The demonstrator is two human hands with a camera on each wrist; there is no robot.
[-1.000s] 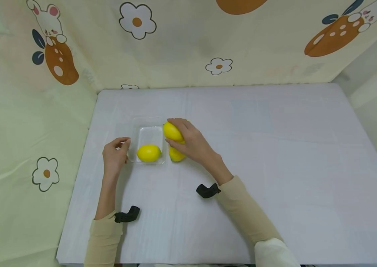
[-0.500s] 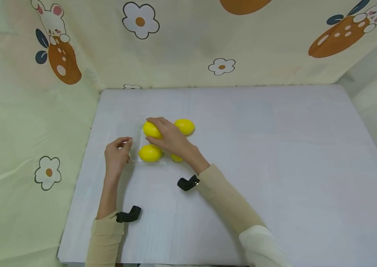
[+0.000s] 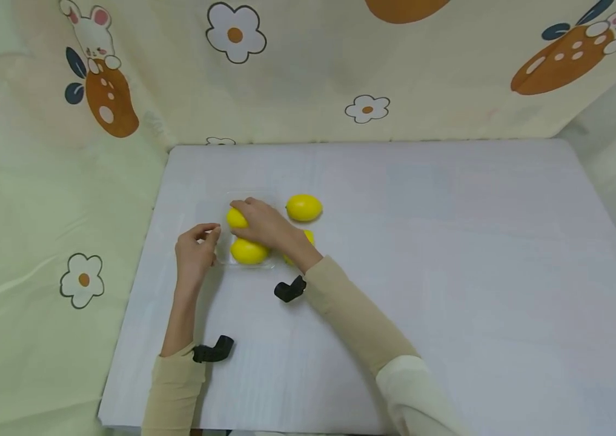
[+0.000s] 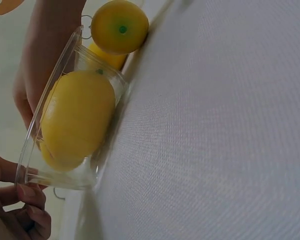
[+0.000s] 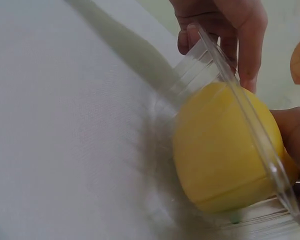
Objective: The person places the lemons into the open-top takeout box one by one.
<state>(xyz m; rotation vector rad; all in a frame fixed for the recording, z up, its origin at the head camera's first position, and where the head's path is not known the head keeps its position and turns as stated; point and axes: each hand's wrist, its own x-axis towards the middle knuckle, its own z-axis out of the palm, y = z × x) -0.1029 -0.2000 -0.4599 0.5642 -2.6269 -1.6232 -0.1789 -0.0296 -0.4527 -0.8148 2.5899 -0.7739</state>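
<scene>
A pale green and cream fabric backdrop (image 3: 302,75), printed with outlined white flowers and mice on spotted orange shapes, hangs behind and to the sides of a broad counter (image 3: 449,272) covered in white cloth. Over the counter reach a right sleeve (image 3: 362,318), beige then white toward the elbow, and a beige left sleeve (image 3: 174,387). A shallow, clear plastic box (image 4: 72,179) sits left of the counter's middle. The right hand (image 3: 264,223) is in over the box from the right, and the left hand (image 3: 197,251) pinches the box's left rim between thumb and finger. Smaller are four glossy yellow lemons: the right hand grips the held lemon (image 3: 237,218) in the far part of the box; the near lemon (image 3: 249,251) lies in front of it, inside; the far outer lemon (image 3: 304,208) rests on the counter just right of the box; the near outer lemon (image 3: 309,237), also right of the box, is partly hidden by the right wrist.
</scene>
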